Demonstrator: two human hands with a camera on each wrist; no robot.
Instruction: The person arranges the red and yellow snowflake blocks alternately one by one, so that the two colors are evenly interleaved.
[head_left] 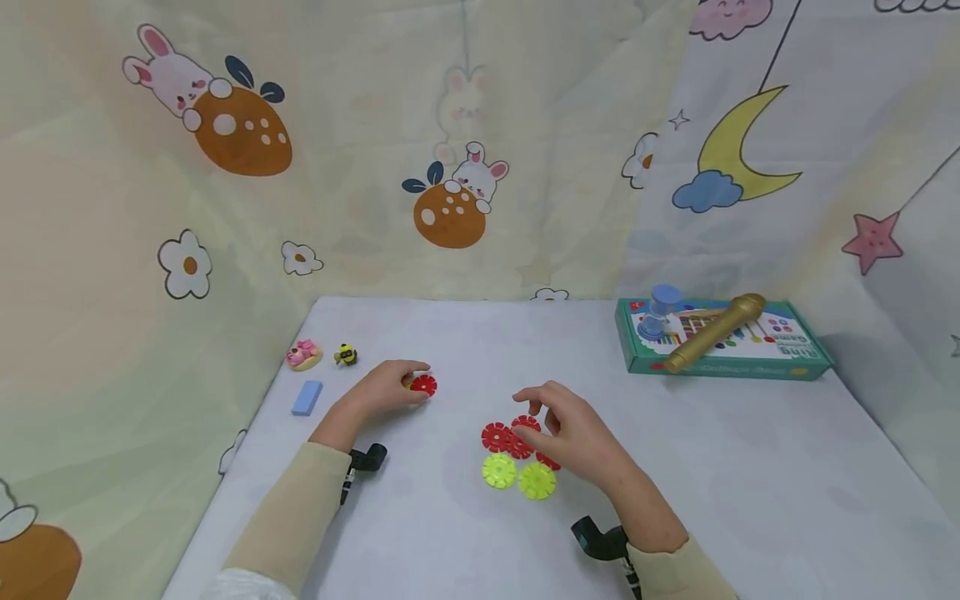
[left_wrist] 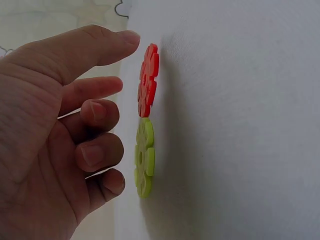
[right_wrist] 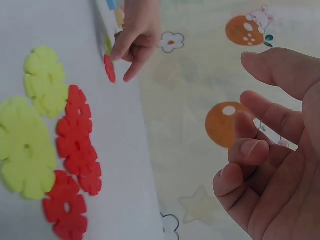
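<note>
At the left of the table, a red flower-shaped plastic disc (head_left: 424,384) lies beside my left hand (head_left: 386,387). The left wrist view shows this red disc (left_wrist: 148,81) end to end with a yellow-green disc (left_wrist: 144,158). Thumb and fingers of that hand are spread around them, with a small gap to both. My right hand (head_left: 577,429) hovers over a group of discs, fingers loosely bent and holding nothing. Several red discs (head_left: 496,437) overlap there, partly hidden by the hand. Two yellow-green discs (head_left: 537,481) lie in front of them.
A green box (head_left: 750,367) stands at the back right, with a gold microphone-shaped toy (head_left: 712,335) and a blue hourglass-like piece (head_left: 658,312) on top. At the left edge are a pink figure (head_left: 303,355), a toy bee (head_left: 346,355) and a blue block (head_left: 307,398).
</note>
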